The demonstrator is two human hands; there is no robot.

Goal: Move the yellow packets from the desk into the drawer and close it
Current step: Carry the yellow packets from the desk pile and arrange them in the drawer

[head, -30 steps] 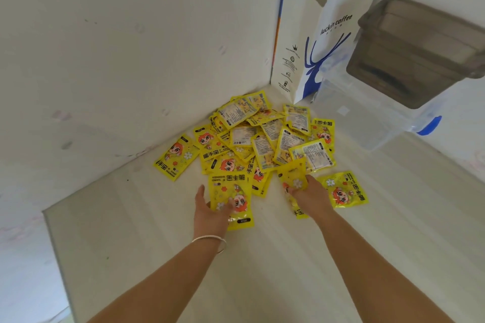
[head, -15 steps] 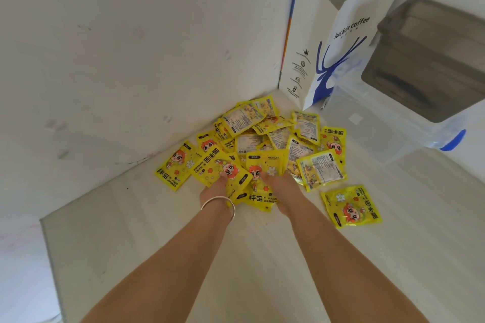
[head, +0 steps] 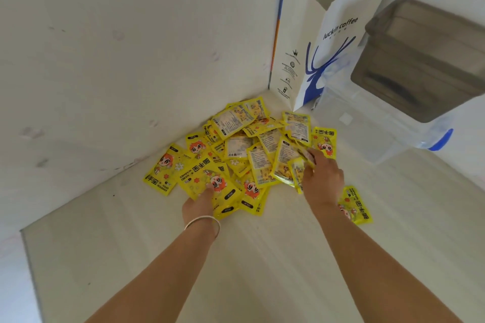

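Head view, hands (head: 321,178) seemingly gripping yellow packets (head: 246,147)

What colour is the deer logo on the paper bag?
Blue, on the white paper bag; the head view shows it.

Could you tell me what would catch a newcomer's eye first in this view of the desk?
The heap of yellow packets in the desk's far corner against the wall stands out at once, with the left hand on its near edge and the right hand gripping packets on its right side. Behind it stands a white and blue coffee bag, with a clear lidded bin at right.
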